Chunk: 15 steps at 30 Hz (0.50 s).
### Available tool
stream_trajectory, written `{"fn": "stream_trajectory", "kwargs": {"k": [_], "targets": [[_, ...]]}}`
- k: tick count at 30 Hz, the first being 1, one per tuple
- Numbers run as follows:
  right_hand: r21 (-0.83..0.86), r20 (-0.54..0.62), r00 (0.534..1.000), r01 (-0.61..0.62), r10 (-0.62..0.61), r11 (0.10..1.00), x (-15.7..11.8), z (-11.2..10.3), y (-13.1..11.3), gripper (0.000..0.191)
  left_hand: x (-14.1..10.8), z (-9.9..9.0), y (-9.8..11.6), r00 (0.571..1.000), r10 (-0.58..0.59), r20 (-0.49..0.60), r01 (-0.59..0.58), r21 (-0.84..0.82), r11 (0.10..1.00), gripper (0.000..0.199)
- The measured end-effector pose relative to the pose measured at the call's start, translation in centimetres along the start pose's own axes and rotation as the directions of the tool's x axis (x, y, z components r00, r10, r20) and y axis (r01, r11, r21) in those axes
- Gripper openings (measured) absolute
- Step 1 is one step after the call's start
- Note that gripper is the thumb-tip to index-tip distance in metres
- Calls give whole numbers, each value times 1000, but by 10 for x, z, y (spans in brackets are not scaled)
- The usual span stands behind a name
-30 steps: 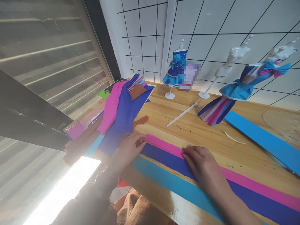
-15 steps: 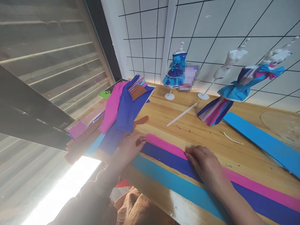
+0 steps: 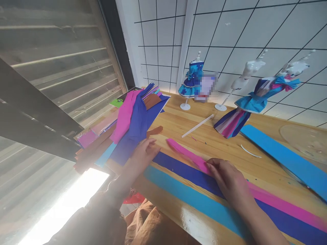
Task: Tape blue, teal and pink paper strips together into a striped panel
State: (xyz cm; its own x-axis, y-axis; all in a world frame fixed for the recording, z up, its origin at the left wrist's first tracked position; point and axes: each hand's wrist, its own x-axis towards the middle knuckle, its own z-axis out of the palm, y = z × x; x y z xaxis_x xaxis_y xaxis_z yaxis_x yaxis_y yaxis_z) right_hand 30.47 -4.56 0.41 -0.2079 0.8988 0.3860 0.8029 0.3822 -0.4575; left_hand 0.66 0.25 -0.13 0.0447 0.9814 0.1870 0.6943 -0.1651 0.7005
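Observation:
My right hand (image 3: 228, 177) pinches a long pink strip (image 3: 185, 153) partway along its length; the strip's far end curves free above the wood. Beside it my left hand (image 3: 144, 149) hovers over the left end of a dark blue strip (image 3: 189, 175), fingers apart and nothing visible between them. Nearer the table edge runs a light blue strip (image 3: 184, 192), roughly parallel to the dark blue one. My right forearm covers part of all three strips.
Folded pink and blue sheets (image 3: 138, 115) pile up at the left. Along the tiled wall stand small mannequins, one in a blue dress (image 3: 190, 83), one bare (image 3: 240, 83), one in a multicoloured dress (image 3: 251, 102). A bright blue band (image 3: 283, 156) lies right; a thin white strip (image 3: 198, 126) lies behind.
My left hand has let go of the pink strip's end and moved slightly left. The pink strip has shifted right and away from the dark blue strip, with my right hand holding it.

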Motion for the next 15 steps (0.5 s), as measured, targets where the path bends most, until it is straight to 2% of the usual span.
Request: {"fn": "stream_trajectory", "kwargs": {"k": [2,4,6,9,13,15], "targets": [[20,27,999,30,-30,999,1,-3,-3,19,-1,-4,8,998,62,-30,-63,-38,997,39],[39,62,994,89,-91,995,2,-5,-7,18,-2,-9,23,971,236,44,-235,-26,972,40],[58,84,983,160,-165,985,4,-7,-13,18,-2,-12,45,879,435,195,-437,-35,899,41],[67,83,963,250,-255,966,5,-8,-21,17,5,-4,75,725,583,366,-591,-102,800,44],[56,47,961,270,-272,961,3,-10,-26,21,22,14,96,540,631,557,-624,-238,744,28],[63,39,971,233,-235,971,1,-12,-24,23,31,18,98,501,602,622,-580,-276,767,20]]}}
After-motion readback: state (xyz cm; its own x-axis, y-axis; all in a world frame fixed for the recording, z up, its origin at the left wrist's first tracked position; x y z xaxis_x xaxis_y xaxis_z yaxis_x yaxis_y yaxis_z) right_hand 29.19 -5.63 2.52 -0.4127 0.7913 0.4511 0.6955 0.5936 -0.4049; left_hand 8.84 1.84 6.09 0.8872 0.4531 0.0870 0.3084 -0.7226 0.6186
